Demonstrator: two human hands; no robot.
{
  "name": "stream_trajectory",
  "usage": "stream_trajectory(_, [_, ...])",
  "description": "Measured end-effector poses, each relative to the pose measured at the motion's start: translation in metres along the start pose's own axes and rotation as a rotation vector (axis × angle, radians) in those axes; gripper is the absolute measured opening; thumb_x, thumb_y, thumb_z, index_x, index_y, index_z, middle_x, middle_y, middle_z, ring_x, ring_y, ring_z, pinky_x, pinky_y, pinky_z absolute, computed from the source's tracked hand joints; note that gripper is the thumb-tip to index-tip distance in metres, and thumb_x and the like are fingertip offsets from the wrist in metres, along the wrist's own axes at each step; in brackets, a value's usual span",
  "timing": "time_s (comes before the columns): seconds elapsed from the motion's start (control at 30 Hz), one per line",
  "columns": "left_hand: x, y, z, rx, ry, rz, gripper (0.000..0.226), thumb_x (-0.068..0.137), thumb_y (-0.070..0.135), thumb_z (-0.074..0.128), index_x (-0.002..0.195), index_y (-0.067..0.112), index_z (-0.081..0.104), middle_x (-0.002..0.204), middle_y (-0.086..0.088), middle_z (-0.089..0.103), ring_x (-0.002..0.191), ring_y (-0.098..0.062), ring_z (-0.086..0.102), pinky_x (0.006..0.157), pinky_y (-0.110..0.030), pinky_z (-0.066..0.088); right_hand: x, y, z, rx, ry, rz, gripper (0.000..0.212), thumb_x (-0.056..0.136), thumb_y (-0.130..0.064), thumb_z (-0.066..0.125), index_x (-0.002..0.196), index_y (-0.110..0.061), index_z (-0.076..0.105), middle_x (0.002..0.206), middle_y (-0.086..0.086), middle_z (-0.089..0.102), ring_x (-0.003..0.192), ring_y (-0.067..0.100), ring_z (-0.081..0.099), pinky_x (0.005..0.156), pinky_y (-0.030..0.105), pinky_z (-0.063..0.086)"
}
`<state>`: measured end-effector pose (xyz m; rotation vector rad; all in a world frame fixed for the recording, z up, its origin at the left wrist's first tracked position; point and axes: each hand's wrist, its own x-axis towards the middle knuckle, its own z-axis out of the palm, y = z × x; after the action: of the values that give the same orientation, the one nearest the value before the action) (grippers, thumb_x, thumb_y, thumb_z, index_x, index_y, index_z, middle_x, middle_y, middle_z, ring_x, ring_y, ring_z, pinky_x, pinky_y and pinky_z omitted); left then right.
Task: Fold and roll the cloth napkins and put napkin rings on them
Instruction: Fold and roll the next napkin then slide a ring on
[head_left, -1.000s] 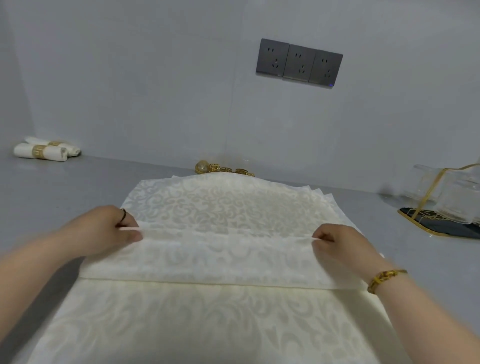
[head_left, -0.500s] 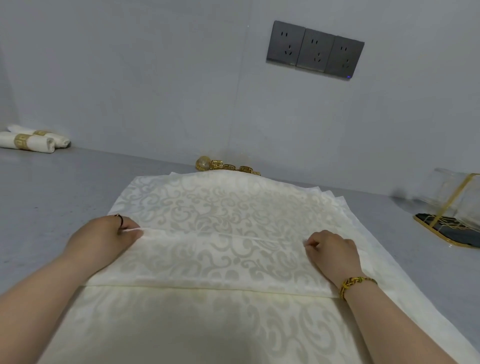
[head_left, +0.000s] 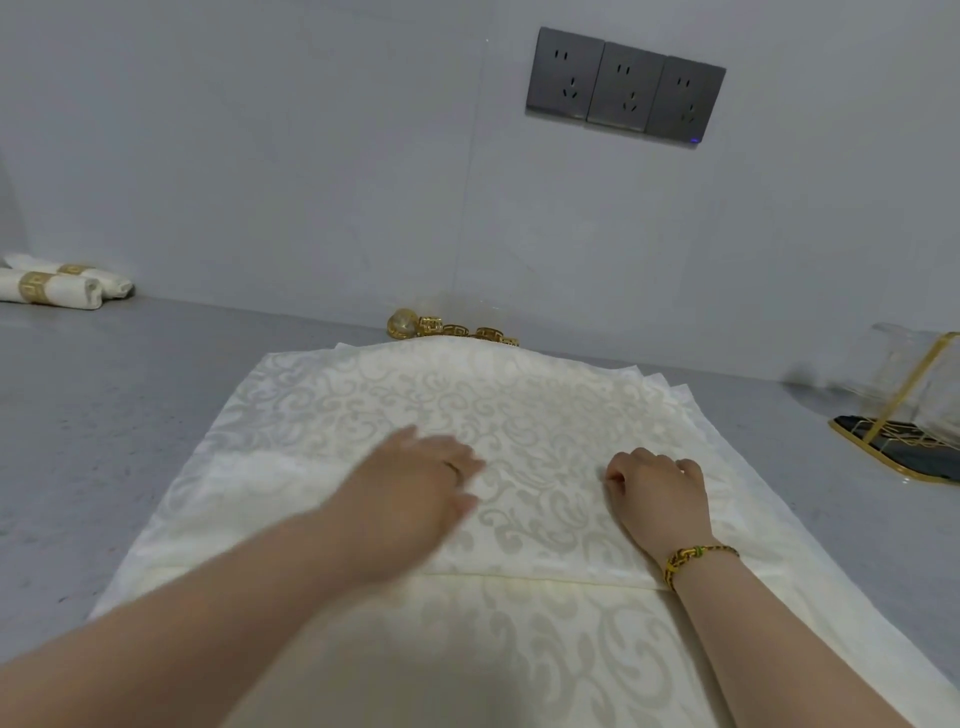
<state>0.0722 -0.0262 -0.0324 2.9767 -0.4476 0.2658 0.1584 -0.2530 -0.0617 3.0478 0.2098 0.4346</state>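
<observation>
Pale wall (head_left: 260, 156), three sockets (head_left: 626, 85), grey counter (head_left: 104, 415) perhaps

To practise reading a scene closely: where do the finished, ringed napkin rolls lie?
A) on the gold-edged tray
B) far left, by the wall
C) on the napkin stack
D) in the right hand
B: the ringed rolls lie on the table at the far left, against the wall.

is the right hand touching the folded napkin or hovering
Touching. The head view shows the right hand with curled fingers, its knuckles set down on the folded napkin with no gap visible beneath them.
</observation>
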Motion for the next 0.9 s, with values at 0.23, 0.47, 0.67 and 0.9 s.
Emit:
stream_trajectory(0.23, [0.012, 0.017, 0.044, -0.056, -0.256, -0.055, 0.059, 0.097, 0.047, 0.022, 0.148, 0.023, 0.003, 0.156, 0.005, -0.007, 0.142, -0.007, -0.01, 0.113, -0.028, -0.012, -0.007, -0.007, -0.005, 0.104, 0.01, -0.028, 0.033, 0.096, -0.025, 0.034, 0.121, -0.017, 0.054, 0.128, 0.002, 0.051, 0.121, 0.023, 0.043, 0.109, 0.036, 0.019])
stream_trajectory(0.47, [0.013, 0.017, 0.044, -0.078, -0.261, -0.068, 0.06, 0.096, 0.047, 0.025, 0.148, 0.024, 0.004, 0.156, 0.006, -0.006, 0.142, -0.006, -0.01, 0.113, -0.027, -0.011, -0.037, -0.064, -0.009, 0.373, -0.323, -0.346, 0.05, 0.1, -0.034, 0.027, 0.146, -0.019, 0.017, 0.156, 0.001, 0.01, 0.143, 0.012, 0.004, 0.115, 0.026, 0.002])
stream_trajectory(0.67, [0.014, 0.012, 0.044, -0.108, -0.283, -0.138, 0.075, 0.088, 0.063, 0.027, 0.148, 0.025, 0.002, 0.156, 0.005, -0.008, 0.142, -0.007, -0.011, 0.113, -0.029, -0.011, -0.033, -0.007, -0.01, 0.229, -0.416, -0.158, 0.059, 0.097, -0.049, 0.023, 0.147, -0.024, 0.006, 0.156, -0.004, -0.002, 0.143, 0.011, -0.003, 0.115, 0.03, -0.002])
stream_trajectory(0.9, [0.008, -0.024, 0.036, -0.071, -0.264, -0.288, 0.07, 0.092, 0.059, 0.02, 0.147, 0.022, -0.002, 0.156, 0.005, -0.007, 0.143, -0.009, -0.008, 0.115, -0.03, -0.005, -0.027, 0.047, -0.007, 0.176, -0.435, 0.007, 0.06, 0.097, -0.049, 0.018, 0.147, -0.021, 0.001, 0.156, -0.002, -0.005, 0.144, 0.013, -0.003, 0.115, 0.031, 0.0])
